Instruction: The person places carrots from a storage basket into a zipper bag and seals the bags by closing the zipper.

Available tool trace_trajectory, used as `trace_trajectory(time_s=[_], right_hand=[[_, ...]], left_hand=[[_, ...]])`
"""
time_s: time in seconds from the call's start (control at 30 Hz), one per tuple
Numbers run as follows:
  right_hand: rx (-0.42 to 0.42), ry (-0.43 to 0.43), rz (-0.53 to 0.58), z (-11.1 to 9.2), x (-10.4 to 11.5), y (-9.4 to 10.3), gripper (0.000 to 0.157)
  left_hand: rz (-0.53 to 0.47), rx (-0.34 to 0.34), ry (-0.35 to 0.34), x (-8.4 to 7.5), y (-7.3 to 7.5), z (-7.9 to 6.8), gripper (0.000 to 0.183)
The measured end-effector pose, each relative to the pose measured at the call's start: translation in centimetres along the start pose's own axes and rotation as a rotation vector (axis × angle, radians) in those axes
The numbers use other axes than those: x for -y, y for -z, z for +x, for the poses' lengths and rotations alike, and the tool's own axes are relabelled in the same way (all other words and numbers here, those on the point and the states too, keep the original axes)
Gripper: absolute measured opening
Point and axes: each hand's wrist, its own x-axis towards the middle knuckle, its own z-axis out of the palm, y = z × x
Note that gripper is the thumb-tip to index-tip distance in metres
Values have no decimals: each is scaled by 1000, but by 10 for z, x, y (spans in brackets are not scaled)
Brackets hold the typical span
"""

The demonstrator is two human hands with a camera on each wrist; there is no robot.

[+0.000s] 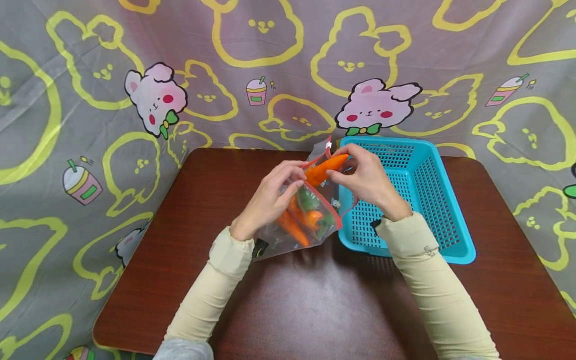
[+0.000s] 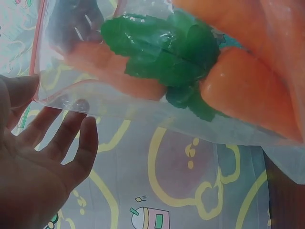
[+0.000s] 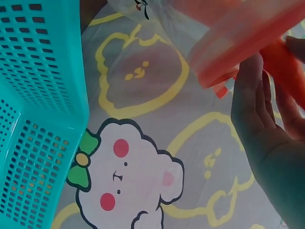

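My left hand (image 1: 273, 194) pinches the red-edged mouth of a clear zip bag (image 1: 273, 239), thumb on one side and fingers on the other. Inside the bag lie orange carrots (image 1: 293, 228) and green leaves (image 2: 162, 50); a dark thing shows through the plastic in the left wrist view. My right hand (image 1: 366, 177) grips another carrot (image 1: 325, 171) by its narrow end, at the bag's mouth. That carrot's thick end points toward my left fingers. In the right wrist view the right hand (image 3: 271, 119) is beside the bag's red edge, and the carrot is partly cut off.
A turquoise perforated basket (image 1: 455, 212) stands on the right of the brown table (image 1: 180, 280), partly under my right forearm. A white slider (image 1: 329, 145) sits on the bag's red zip. Behind the table hangs a grey curtain (image 1: 288, 45) with yellow cartoon outlines.
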Motion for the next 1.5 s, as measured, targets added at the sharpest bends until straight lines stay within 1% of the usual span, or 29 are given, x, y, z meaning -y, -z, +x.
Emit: trace_trajectory(time_s=[0.27, 0.4, 0.57, 0.7, 0.83, 0.97, 1.13, 1.23, 1.33, 1.5], right_hand=[[-10, 18, -77, -1, -1, -2, 37], [9, 34, -95, -2, -1, -3, 39], [47, 51, -97, -4, 0, -2, 33], [98, 42, -111, -4, 0, -2, 29], [148, 53, -116, -4, 0, -1, 28], [208, 53, -125, -4, -1, -1, 29], [305, 58, -166, -5, 0, -1, 32], [339, 70, -185, -5, 0, 1, 32], [317, 60, -212, -6, 1, 3, 30], [208, 38, -238, -7, 1, 10, 22]], left_hand=[[0, 2, -1, -1, -1, 0, 7], [-1, 2, 1, -2, -1, -1, 7], [11, 4, 6, -3, -2, -1, 7], [18, 9, 10, -3, -2, -1, 7], [21, 10, 9, -2, -3, -1, 7], [11, 12, 4, -2, -4, -1, 8], [4, 14, -10, -1, -5, 0, 7], [4, 12, -16, -1, -5, 0, 7], [14, 7, -20, -1, -5, 1, 7], [26, -6, -25, -1, -5, 1, 6]])
